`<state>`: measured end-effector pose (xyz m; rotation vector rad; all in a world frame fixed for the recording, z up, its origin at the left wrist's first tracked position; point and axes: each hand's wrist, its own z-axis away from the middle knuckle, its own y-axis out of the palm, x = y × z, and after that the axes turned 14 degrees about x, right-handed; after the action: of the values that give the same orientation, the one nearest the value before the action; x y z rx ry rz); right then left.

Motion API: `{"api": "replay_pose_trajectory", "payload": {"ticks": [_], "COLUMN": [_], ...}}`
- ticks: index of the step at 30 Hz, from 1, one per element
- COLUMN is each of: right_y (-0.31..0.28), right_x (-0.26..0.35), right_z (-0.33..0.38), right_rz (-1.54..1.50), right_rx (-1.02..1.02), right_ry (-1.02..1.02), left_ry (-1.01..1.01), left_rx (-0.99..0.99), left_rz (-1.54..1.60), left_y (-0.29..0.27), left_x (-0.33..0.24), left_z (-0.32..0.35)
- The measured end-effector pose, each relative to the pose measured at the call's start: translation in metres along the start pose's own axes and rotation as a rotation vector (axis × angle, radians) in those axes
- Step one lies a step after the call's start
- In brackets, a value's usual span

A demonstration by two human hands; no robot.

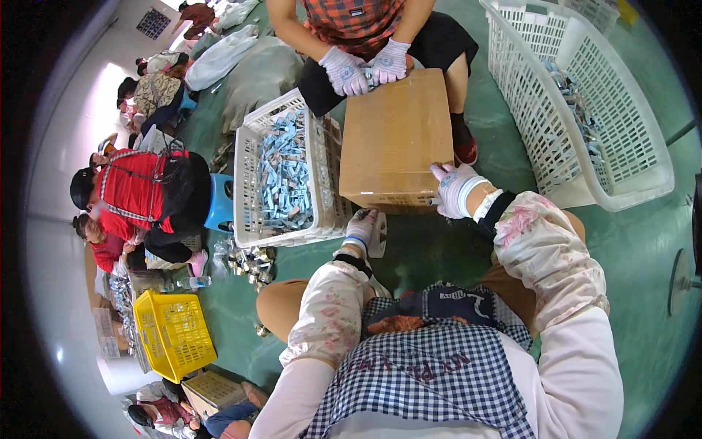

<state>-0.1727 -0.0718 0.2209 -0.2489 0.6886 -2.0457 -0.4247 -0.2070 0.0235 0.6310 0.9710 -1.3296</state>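
Observation:
A closed brown cardboard box [395,135] stands in front of me, with a shiny strip across its top. My left hand [358,230], in a white glove, is closed on a roll of tape [379,235] near the box's near left corner. My right hand [456,190], also gloved, grips the box's near right corner, its fingers bent over the edge. Beyond the box, a co-worker's gloved left hand [390,61] and right hand [345,72] are together at the far edge. Between them is a small metal-looking piece, partly hidden.
Left of the box, a white crate [245,186] holds many small bluish metal parts. Loose metal fittings [252,263] lie beside it on the green floor. A large white basket [541,124] stands at right. A yellow basket [175,333] and several seated people are farther left.

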Motion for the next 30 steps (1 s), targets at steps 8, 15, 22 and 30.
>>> {"api": "replay_pose_trajectory", "payload": {"ticks": [8, 15, 22, 30], "right_y": [-0.022, -0.008, -0.015, -0.019], "right_x": [-0.008, -0.003, 0.006, 0.009], "right_z": [0.000, -0.012, -0.014, -0.011], "right_rz": [0.052, 0.081, 0.076, 0.066], "right_rx": [0.027, -0.024, -0.068, -0.020], "right_ry": [-0.009, 0.039, 0.053, 0.043], "left_ry": [-0.161, -0.183, -0.129, -0.109], "left_rx": [-0.035, -0.059, 0.010, 0.017], "left_rz": [0.154, 0.136, 0.262, 0.257], "left_y": [-0.003, 0.009, -0.005, -0.011], "left_x": [-0.031, -0.043, -0.019, -0.007], "left_z": [-0.024, -0.019, -0.030, -0.038]}}
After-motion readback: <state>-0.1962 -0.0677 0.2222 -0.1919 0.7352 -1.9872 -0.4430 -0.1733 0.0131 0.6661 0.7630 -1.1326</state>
